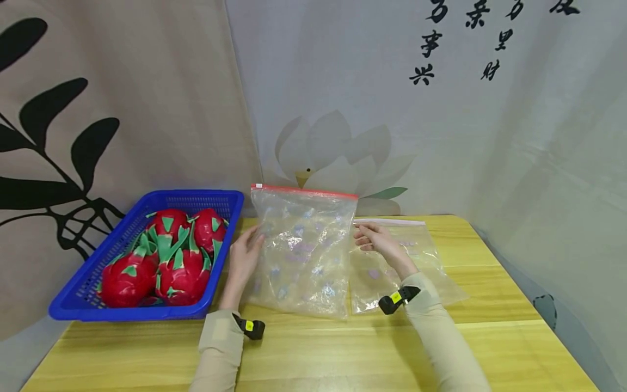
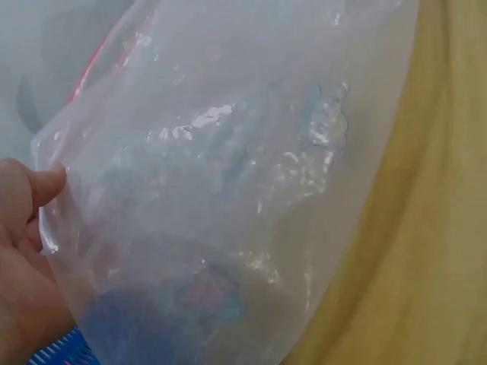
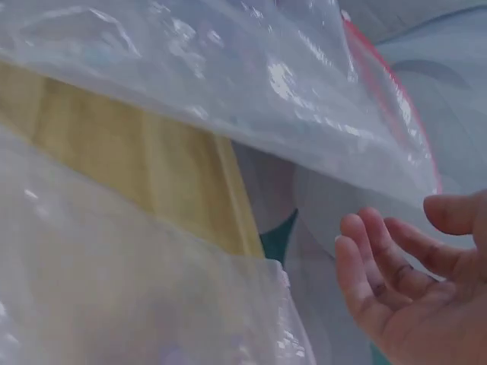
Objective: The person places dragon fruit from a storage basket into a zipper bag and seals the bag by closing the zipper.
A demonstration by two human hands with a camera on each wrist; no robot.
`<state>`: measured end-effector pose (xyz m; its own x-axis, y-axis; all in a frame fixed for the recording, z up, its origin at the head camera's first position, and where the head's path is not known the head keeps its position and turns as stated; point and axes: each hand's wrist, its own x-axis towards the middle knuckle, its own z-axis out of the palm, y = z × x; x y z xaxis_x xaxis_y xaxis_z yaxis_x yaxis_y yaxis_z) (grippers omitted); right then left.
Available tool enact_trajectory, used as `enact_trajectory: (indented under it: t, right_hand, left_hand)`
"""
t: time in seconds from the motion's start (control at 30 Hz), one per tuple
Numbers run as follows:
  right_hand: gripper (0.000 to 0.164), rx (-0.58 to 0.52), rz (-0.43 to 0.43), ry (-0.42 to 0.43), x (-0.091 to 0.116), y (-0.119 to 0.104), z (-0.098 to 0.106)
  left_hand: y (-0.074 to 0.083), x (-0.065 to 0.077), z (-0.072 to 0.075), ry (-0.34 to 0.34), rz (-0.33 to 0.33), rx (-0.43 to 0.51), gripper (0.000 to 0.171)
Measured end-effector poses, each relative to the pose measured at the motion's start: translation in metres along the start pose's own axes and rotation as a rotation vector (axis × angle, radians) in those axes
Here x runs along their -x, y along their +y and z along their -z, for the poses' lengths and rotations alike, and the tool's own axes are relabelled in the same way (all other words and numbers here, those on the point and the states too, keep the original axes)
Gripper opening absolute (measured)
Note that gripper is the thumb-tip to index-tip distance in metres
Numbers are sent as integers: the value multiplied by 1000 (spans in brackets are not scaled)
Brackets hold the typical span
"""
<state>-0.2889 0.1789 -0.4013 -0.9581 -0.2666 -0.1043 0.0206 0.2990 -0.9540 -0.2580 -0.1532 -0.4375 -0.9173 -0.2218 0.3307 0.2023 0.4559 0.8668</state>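
A clear zip bag [image 1: 306,256] with a red zip strip and small printed patterns stands raised off the wood, its top leaning toward the curtain. My left hand [image 1: 245,257] pinches its left edge between thumb and fingers; the left wrist view shows the thumb on the plastic [image 2: 213,182]. Close by the bag's right edge is my right hand [image 1: 379,244], fingers loosely bent and spread from the thumb. In the right wrist view that hand [image 3: 426,281] holds nothing, and the thumb tip is near the red-edged corner. Under the right forearm lies a second clear bag [image 1: 416,247] with a pale strip.
On the left of the wooden table [image 1: 303,354] stands a blue plastic basket [image 1: 132,314] holding several red dragon fruits [image 1: 129,280] with green tips. A printed curtain [image 1: 343,81] hangs behind the table's back edge.
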Motion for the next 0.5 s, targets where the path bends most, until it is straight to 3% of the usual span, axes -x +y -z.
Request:
enact_trajectory:
  t: [0.27,0.4,0.5]
  right_hand:
    - [45,-91,68,-9,0,-25,27]
    - [42,-126,107,-32,3,-42,33]
    - [42,-84,133,-78,8,-56,34]
  left_hand:
    - [14,-2,7,-85,-121,72,34]
    - [14,-4,10,-140,-126,111,36]
    - [14,-5,12,-180,-128,167,36]
